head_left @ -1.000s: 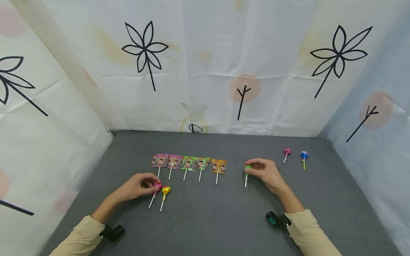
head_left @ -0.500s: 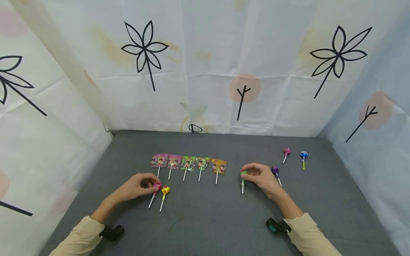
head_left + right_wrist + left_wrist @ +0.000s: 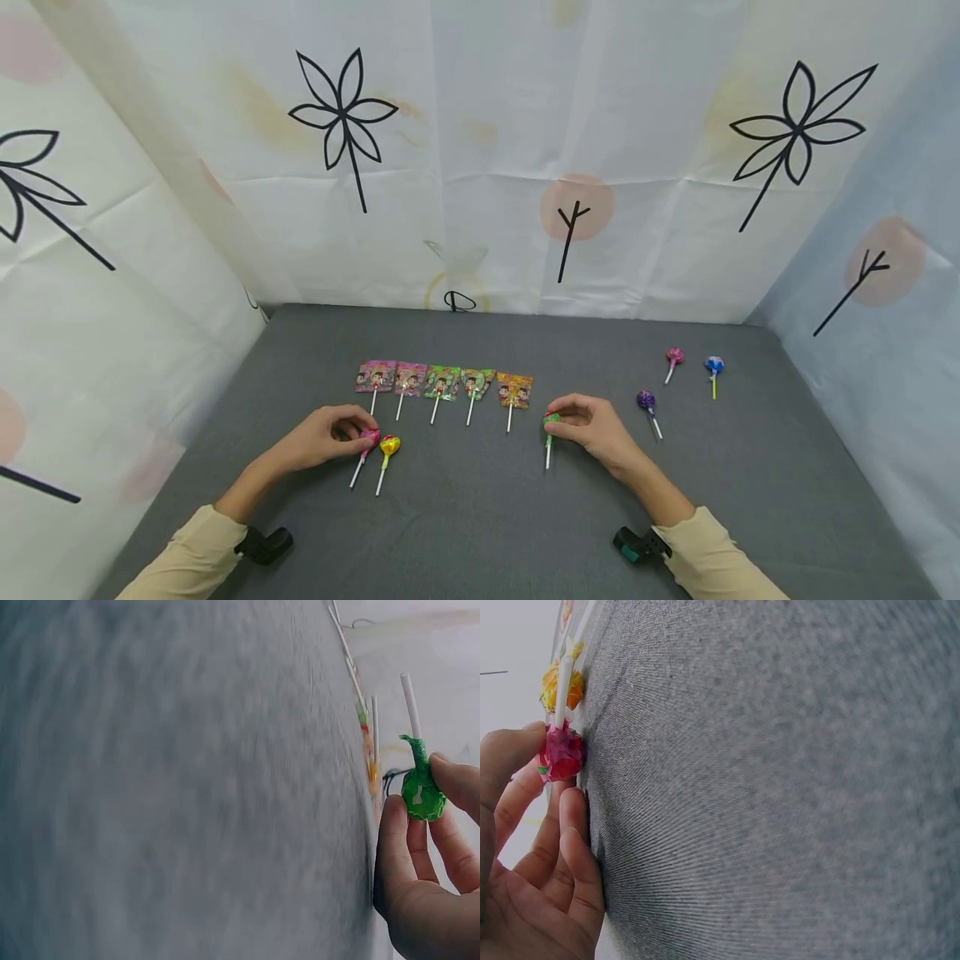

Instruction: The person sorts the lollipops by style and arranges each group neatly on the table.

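Note:
My left hand pinches the head of a pink lollipop between thumb and fingers, its white stick pointing toward me. Just right of it lies a yellow lollipop. My right hand holds a green lollipop by its wrapped head, stick angled down toward the near side in the head view. Between the hands and farther back runs a row of flat-wrapped lollipops: two pink ones at the left, two green ones including this green packet, and an orange packet nearest my right hand.
Right of my right hand a purple lollipop lies on the grey table. Farther back are a pink-red lollipop and a blue lollipop. Printed white cloth stands behind the table and along both sides.
My right hand has moved left and nearer with the green lollipop, bringing the purple lollipop behind it into view. My left hand keeps its place on the pink lollipop.

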A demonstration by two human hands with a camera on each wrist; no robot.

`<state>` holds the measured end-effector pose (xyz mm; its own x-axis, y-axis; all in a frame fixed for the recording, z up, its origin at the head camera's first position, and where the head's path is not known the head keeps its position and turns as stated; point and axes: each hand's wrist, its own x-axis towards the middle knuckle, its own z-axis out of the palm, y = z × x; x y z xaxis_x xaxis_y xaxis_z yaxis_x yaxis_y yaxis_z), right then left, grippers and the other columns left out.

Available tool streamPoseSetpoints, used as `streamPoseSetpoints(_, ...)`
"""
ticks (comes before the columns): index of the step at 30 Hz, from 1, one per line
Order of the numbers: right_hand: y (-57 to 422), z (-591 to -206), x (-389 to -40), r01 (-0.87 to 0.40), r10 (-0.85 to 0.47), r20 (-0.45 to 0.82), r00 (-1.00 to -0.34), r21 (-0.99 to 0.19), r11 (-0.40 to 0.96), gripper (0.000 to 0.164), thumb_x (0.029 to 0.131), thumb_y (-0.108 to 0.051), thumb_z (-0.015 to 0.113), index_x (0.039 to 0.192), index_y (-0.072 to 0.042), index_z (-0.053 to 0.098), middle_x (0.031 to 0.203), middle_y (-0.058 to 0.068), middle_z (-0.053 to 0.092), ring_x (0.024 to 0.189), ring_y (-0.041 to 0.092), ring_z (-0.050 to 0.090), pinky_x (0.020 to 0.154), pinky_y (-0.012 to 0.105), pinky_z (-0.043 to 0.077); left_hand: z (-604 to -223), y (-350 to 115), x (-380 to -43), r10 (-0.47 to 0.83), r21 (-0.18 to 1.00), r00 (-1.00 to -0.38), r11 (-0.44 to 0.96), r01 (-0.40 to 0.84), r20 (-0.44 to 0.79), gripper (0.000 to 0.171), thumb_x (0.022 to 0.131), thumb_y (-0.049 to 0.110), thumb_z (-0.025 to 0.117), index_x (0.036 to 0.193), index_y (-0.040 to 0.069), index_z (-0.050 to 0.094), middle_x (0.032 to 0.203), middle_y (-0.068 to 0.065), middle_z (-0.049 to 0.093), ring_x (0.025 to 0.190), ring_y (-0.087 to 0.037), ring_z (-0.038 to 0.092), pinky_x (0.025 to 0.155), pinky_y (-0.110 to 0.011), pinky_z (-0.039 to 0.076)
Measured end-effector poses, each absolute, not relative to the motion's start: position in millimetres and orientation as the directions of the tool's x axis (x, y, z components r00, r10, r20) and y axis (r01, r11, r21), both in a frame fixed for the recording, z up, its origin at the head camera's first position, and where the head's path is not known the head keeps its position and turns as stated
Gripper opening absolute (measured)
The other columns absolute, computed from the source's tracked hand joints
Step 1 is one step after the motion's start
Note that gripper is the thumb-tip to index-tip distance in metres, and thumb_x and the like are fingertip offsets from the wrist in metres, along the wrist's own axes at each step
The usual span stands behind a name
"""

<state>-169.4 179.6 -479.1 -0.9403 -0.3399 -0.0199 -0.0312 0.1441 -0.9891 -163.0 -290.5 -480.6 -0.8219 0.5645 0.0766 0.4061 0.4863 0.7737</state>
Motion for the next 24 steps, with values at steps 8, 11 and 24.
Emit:
streamPoseSetpoints(8,161,-476,-167,-0.033,-0.395,-0.019,-0.918,-0.992,0.124,0.033,0.090,-0.002,0.078,0.116,0.013,0.064,0.111,0.024,0.067,0.090,0.021,0.068,0.077,0.033,0.053,-483,-292,-165,0.571,0.777,-0.817,0.475,0.413,0.085,0.016,0.095,0.015,0.075,0.111,0.017,0.071,0.099,0.002,0.067,0.081,-0.016,0.062,0.067,-0.028,0.049)
streamPoseSetpoints(11,150,-474,-167,-0.024,-0.418,-0.021,-0.908,-0.994,0.103,0.033,0.091,-0.002,0.077,0.117,0.013,0.064,0.115,0.023,0.066,0.092,0.023,0.068,0.078,0.035,0.053,-483,-292,-164,0.571,0.777,-0.816,0.473,0.415,0.089,0.016,0.095,0.014,0.075,0.111,0.017,0.071,0.099,0.002,0.067,0.081,-0.016,0.063,0.067,-0.029,0.049)
streamPoseSetpoints(24,103,-467,-159,-0.022,-0.514,-0.021,-0.858,-0.997,0.076,0.032,0.092,-0.002,0.075,0.120,0.011,0.064,0.124,0.018,0.061,0.100,0.028,0.067,0.082,0.037,0.053,-481,-291,-163,0.568,0.773,-0.819,0.484,0.410,0.079,0.016,0.096,0.015,0.075,0.111,0.015,0.071,0.100,0.000,0.067,0.081,-0.017,0.063,0.068,-0.029,0.049)
